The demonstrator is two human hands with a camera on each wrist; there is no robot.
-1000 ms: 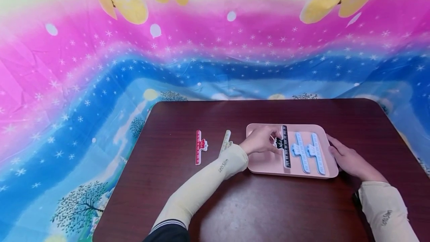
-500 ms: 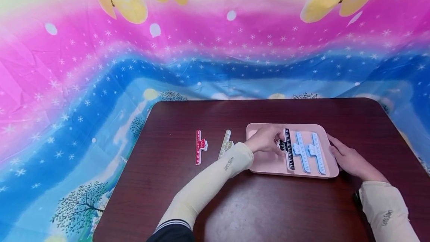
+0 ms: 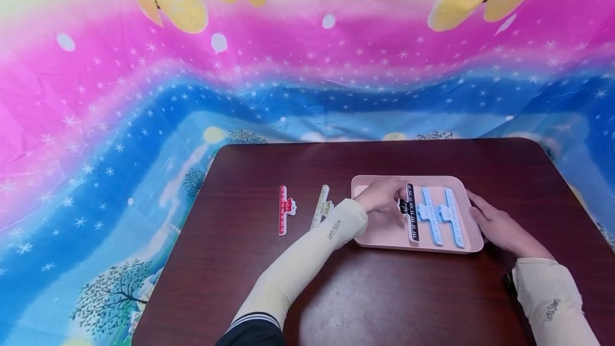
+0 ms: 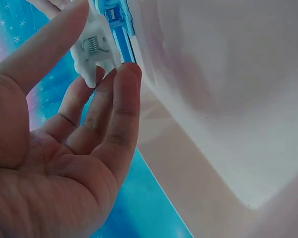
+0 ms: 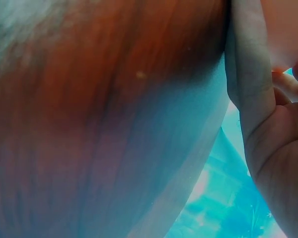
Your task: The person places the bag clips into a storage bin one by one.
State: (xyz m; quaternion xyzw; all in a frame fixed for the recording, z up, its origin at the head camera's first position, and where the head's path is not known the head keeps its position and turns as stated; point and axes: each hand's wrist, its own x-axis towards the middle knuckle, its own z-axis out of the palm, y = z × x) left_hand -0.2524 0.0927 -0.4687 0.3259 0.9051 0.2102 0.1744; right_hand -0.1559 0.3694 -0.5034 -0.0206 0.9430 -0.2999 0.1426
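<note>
Currently, the left hand (image 3: 381, 196) grips a black clip (image 3: 412, 212) within the pink tray (image 3: 379, 235); the right hand (image 3: 496, 226), fingers extended, touches its side.

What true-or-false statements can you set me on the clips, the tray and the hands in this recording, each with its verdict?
1. Two blue clips lie in the pink tray. True.
2. The red clip lies on the table. True.
3. The left hand has its fingers at the black clip. True.
4. The right hand grips the red clip. False: the right hand is at the tray's right edge.
5. The black clip is right of both blue clips. False: it is left of both.
</note>
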